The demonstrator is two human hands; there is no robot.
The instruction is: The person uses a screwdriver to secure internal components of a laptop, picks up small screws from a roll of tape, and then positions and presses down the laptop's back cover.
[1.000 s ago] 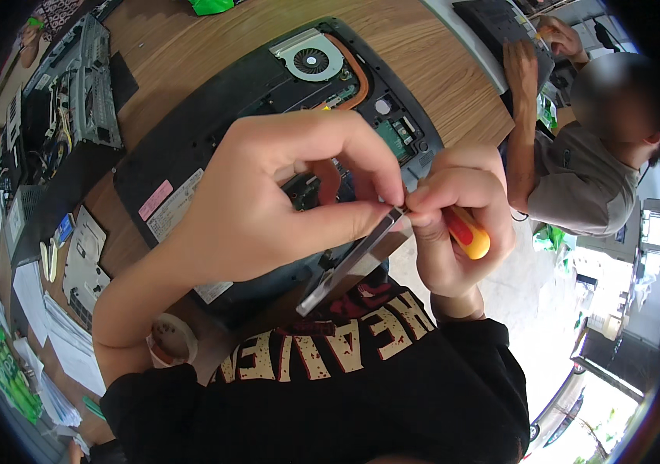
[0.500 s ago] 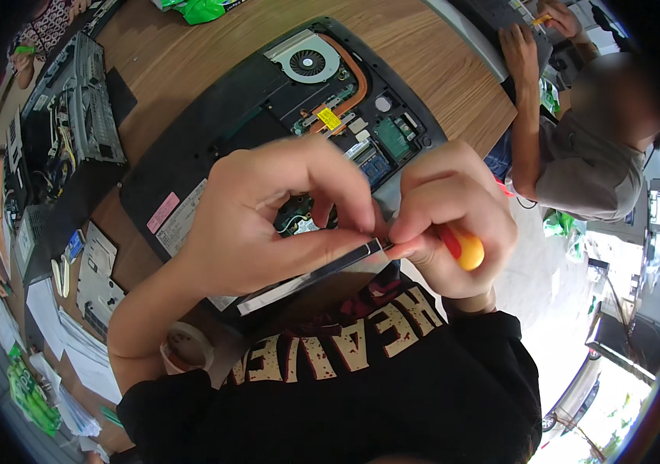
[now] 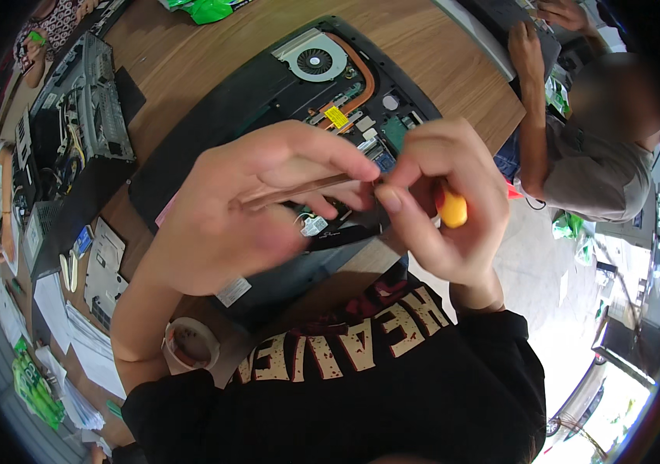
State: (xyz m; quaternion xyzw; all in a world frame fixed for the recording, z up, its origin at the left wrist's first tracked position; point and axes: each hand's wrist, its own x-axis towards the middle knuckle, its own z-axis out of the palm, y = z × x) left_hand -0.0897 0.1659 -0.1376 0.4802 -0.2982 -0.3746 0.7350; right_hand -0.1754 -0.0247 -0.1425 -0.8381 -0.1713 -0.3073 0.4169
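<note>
Wood tbl (image 3: 198, 54); L hand (image 3: 225, 182) loosely round slim strip (image 3: 299, 190), long axis crosswise twd R hand (image 3: 475, 185) gripping yellow hndl (image 3: 454, 210).

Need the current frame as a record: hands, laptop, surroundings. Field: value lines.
Left hand: cupped along a thin flat part; grip unclear
Right hand: holds a yellow-and-red handle; fingertips at the part's end
Laptop: underside up, fan and copper pipe exposed
Left side: opened computer case
Right side: co-worker in grey shirt

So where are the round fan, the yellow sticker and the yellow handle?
Round fan (image 3: 314, 60), head view: its dark hub.
Yellow sticker (image 3: 336, 117), head view: its middle.
Yellow handle (image 3: 453, 209), head view: its rounded end.
</note>
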